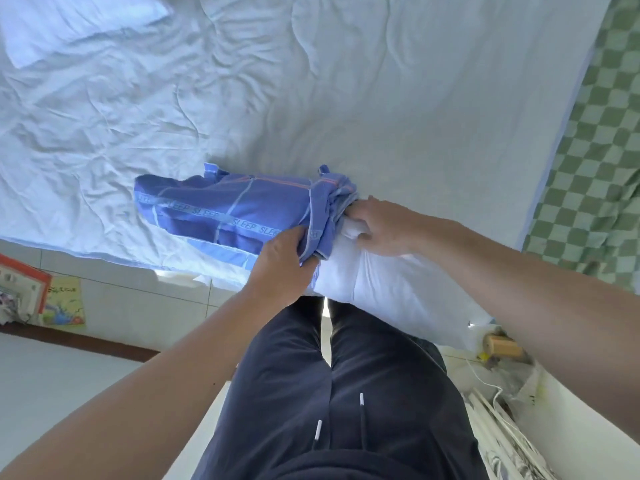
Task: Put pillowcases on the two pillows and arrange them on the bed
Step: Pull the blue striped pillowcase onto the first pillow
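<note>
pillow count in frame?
2. One white pillow lies at the near bed edge, both hands working the blue pillowcase onto its end. The second pillow lies at the far left corner, partly cut off by the frame.

The bed (pixel 398 98) carries a wrinkled pale blue sheet (pixel 121 109). A blue pillowcase (pixel 221 213) printed "SLEEP" lies on it just beyond the left hand (pixel 280 258). A white pillow (pixel 388 282) rests at the bed edge under the right hand (pixel 384 226). A second pillow (pixel 69 22) lies well beyond the left hand.
</note>
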